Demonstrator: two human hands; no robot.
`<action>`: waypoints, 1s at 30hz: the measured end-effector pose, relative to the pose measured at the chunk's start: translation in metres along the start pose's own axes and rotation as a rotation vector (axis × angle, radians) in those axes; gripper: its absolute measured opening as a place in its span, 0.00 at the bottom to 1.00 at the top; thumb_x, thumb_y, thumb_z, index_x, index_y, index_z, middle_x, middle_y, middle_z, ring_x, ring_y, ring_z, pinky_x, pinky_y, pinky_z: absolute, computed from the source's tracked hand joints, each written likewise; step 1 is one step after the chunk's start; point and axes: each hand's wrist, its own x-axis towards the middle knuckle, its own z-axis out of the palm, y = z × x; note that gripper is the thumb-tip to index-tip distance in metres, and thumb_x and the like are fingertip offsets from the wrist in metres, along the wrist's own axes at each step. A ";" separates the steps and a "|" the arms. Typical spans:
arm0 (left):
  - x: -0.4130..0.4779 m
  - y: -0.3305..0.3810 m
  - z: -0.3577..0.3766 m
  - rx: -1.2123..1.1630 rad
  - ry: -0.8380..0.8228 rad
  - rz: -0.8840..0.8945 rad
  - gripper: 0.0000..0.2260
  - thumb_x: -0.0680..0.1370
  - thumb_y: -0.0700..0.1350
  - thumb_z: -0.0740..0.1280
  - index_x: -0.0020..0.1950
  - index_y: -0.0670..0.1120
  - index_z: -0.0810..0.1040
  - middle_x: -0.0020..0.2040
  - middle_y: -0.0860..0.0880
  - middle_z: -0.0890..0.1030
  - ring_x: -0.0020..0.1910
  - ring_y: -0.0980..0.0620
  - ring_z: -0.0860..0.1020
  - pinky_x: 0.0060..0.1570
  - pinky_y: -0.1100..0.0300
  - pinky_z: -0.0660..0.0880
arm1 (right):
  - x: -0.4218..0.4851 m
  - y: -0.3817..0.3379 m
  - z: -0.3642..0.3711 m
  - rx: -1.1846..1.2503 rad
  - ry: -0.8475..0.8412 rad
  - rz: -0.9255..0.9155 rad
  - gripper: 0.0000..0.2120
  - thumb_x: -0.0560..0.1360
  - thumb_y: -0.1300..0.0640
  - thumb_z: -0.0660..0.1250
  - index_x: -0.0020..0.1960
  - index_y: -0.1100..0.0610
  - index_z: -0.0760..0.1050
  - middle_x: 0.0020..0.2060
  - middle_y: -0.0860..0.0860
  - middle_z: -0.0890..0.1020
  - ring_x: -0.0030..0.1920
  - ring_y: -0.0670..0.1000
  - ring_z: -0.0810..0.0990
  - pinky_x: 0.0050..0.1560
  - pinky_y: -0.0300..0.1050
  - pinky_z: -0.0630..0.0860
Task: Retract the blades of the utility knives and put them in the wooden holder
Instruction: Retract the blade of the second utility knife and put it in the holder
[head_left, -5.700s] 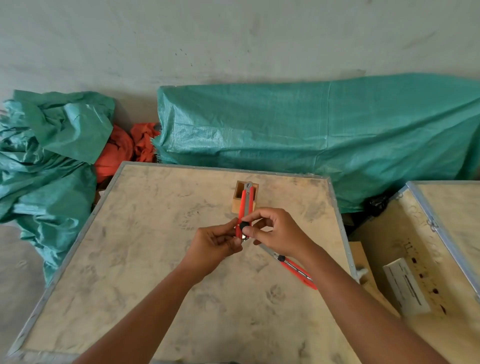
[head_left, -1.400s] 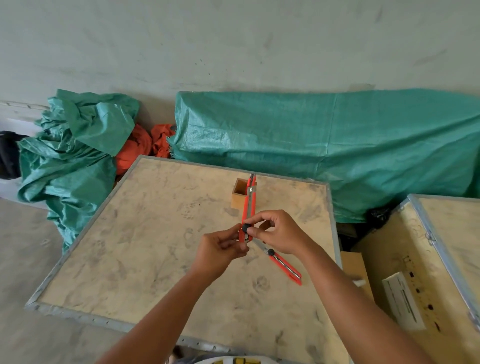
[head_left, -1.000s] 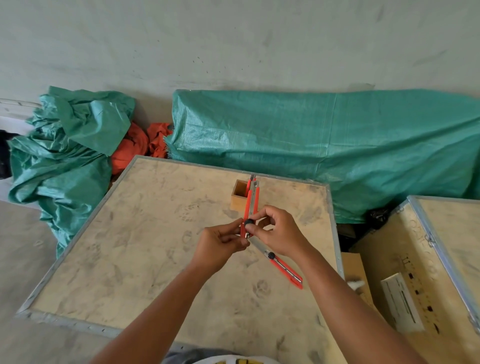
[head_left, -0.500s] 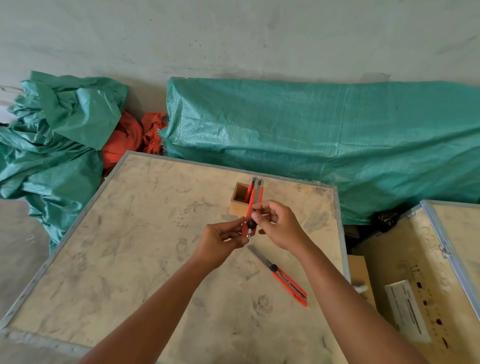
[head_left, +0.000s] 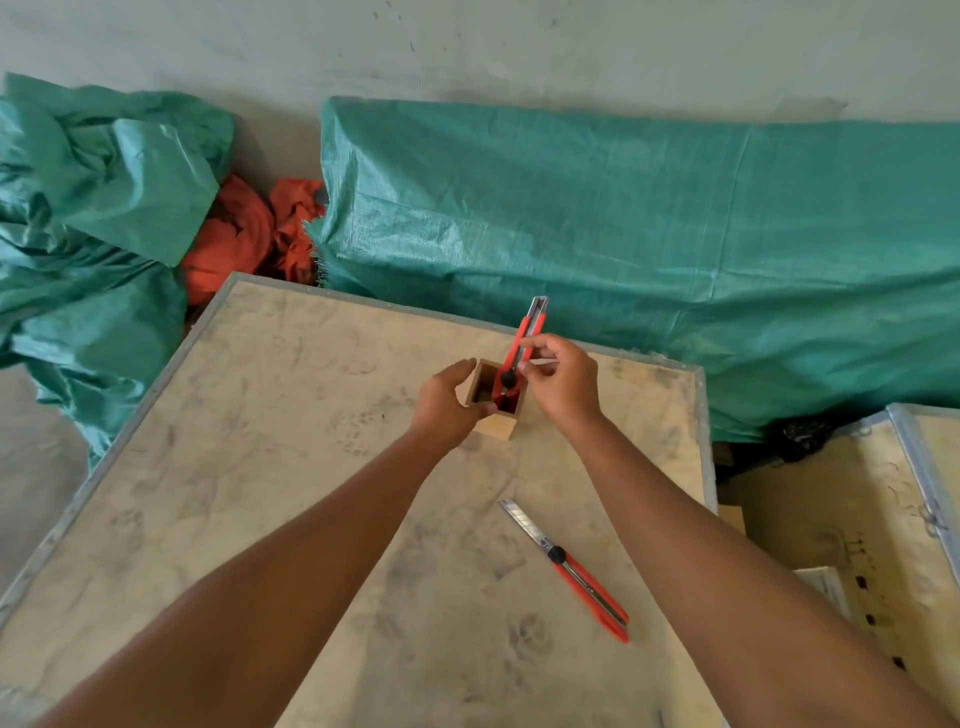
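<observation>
A small square wooden holder stands near the far edge of the crate top. My right hand pinches a red utility knife that stands tilted with its lower end inside the holder; no blade shows at its upper end. My left hand cups the holder's left side, fingers curved around it. A second red utility knife lies flat on the crate top nearer to me, its segmented blade extended toward the holder.
The plywood crate top has a metal rim. Green tarp bundles and orange cloth lie behind it. At the right stands another open crate with a white box inside.
Both hands moved forward from above the table middle to the holder. The knife went from held in both hands to lowered into the holder; my left hand let go and took the holder.
</observation>
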 end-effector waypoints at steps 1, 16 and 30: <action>0.005 -0.004 0.004 0.015 -0.030 -0.029 0.35 0.72 0.44 0.77 0.75 0.48 0.66 0.74 0.48 0.71 0.72 0.46 0.69 0.68 0.56 0.67 | 0.000 0.004 0.007 -0.016 0.004 -0.011 0.13 0.73 0.67 0.75 0.54 0.55 0.85 0.51 0.51 0.88 0.50 0.52 0.86 0.54 0.50 0.84; 0.024 -0.039 0.032 -0.043 -0.063 -0.027 0.31 0.71 0.42 0.76 0.73 0.47 0.71 0.56 0.48 0.84 0.53 0.50 0.81 0.49 0.61 0.74 | -0.005 0.028 0.047 -0.180 -0.049 -0.121 0.16 0.72 0.70 0.74 0.58 0.60 0.86 0.50 0.58 0.87 0.48 0.56 0.86 0.57 0.41 0.78; -0.063 -0.053 0.045 -0.025 0.126 -0.087 0.26 0.74 0.45 0.73 0.72 0.48 0.72 0.65 0.51 0.80 0.59 0.52 0.79 0.58 0.56 0.77 | -0.076 0.071 -0.023 -0.107 -0.138 0.040 0.15 0.74 0.67 0.75 0.59 0.57 0.85 0.53 0.54 0.87 0.44 0.48 0.85 0.51 0.36 0.82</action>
